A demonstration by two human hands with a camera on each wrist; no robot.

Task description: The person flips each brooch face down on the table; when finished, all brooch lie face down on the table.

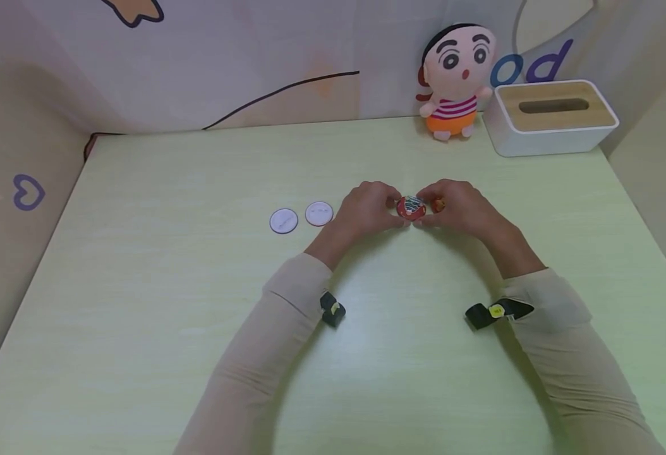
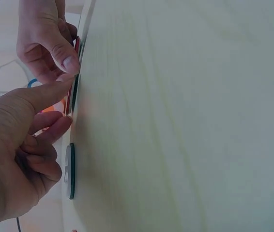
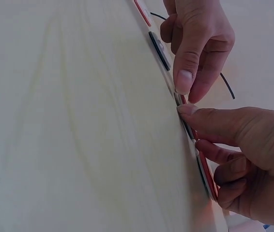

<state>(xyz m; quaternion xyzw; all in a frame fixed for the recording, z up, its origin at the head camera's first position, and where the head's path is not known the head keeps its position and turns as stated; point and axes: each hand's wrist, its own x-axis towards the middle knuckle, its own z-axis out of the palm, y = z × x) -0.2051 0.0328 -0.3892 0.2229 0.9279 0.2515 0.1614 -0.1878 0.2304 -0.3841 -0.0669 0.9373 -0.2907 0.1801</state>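
A small round red disc [image 1: 411, 208] with a picture on its face lies between the two hands. My left hand [image 1: 369, 208] holds its left edge between thumb and index finger. At the right edge, the thumb and index finger of my right hand [image 1: 459, 207] pinch the same disc. A second red disc [image 1: 438, 205] shows partly under the right hand, the rest hidden by fingers. Left of the left hand lie two white discs [image 1: 284, 221], side by side with their pale faces up. In the right wrist view the held disc [image 3: 188, 128] appears edge-on, close over the table.
A plush doll [image 1: 452, 82] sits at the back of the pale table [image 1: 168, 328]. To its right stands a white tissue box [image 1: 557, 120] with a wooden lid. A patterned curtain [image 1: 265, 44] hangs behind the table. Small black devices [image 1: 333, 309] are strapped at both wrists.
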